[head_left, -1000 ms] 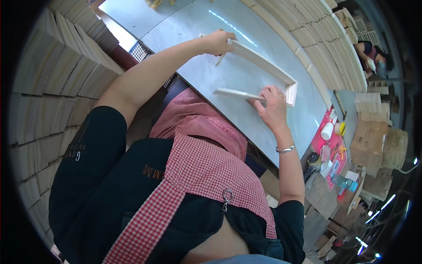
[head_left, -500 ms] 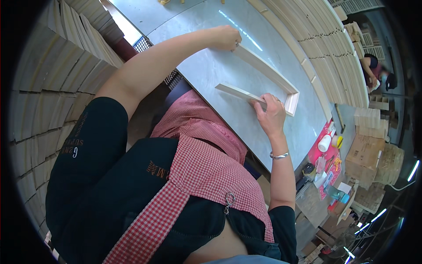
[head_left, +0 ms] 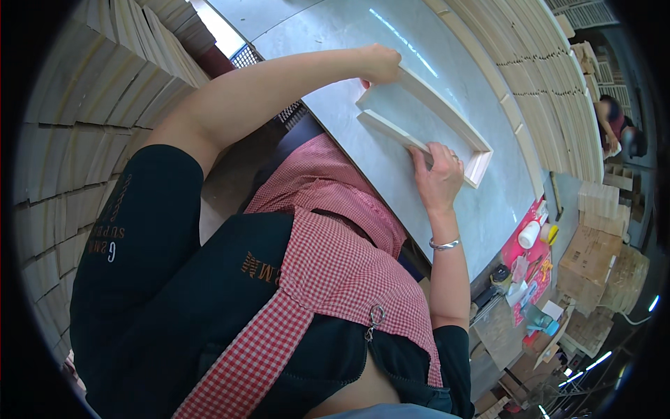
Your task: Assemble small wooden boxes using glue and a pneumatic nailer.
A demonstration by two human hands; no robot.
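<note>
A partly joined wooden frame [head_left: 447, 110] lies on the pale tabletop, with a long side at the back and a short end piece [head_left: 478, 169] at its right. My left hand [head_left: 382, 64] is closed on the frame's left corner, where another short piece [head_left: 366, 97] shows beneath the fingers. Between thumb and fingers, my right hand [head_left: 440, 174] grips a loose wooden strip [head_left: 387, 127]. This strip stands on edge, roughly parallel to the long side and nearer to me. Its left end is close to the left short piece; its right end is hidden by my hand.
Stacked wooden strips [head_left: 537, 77] line the table's far side behind a thin wooden rail [head_left: 513, 115]. On the right lie a white bottle [head_left: 530, 234], yellow tape [head_left: 549, 234] and a water bottle [head_left: 541, 320]. Wood stacks [head_left: 77, 140] rise at left. Another person [head_left: 611, 126] is at far right.
The loose strip has moved closer to the frame's left end. A short piece under my left hand has come into sight. The whole view has shifted slightly.
</note>
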